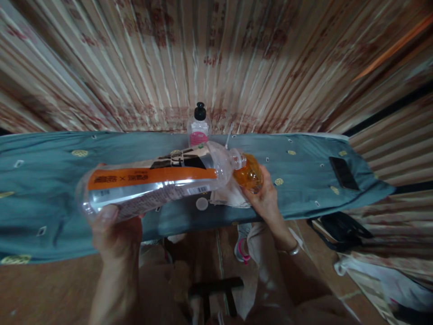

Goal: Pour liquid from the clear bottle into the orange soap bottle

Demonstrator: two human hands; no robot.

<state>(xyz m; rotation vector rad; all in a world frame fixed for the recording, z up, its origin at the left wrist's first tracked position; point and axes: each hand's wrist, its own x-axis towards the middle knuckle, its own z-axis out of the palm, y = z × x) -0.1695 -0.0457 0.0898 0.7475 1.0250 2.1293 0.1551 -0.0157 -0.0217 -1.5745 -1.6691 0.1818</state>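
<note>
My left hand point(117, 230) is closed around the lower end of a large clear plastic bottle point(152, 180) with a silver and orange label. The bottle lies tilted almost sideways, its neck pointing right. My right hand point(265, 194) is wrapped round a small clear container point(250, 174) that looks amber inside. The bottle's mouth meets the top of this container; whether they touch I cannot tell. Below the bottle's neck, a white cloth or tissue point(232, 194) lies on the table, with a round white cap point(202, 204) beside it.
A clear bottle with a black top and pink label point(199, 131) stands at the table's back, near a thin white stick point(229, 135). A dark phone point(343, 173) lies right on the green tablecloth point(297, 158). Pleated curtains hang behind; a black bag point(340, 228) is on the floor.
</note>
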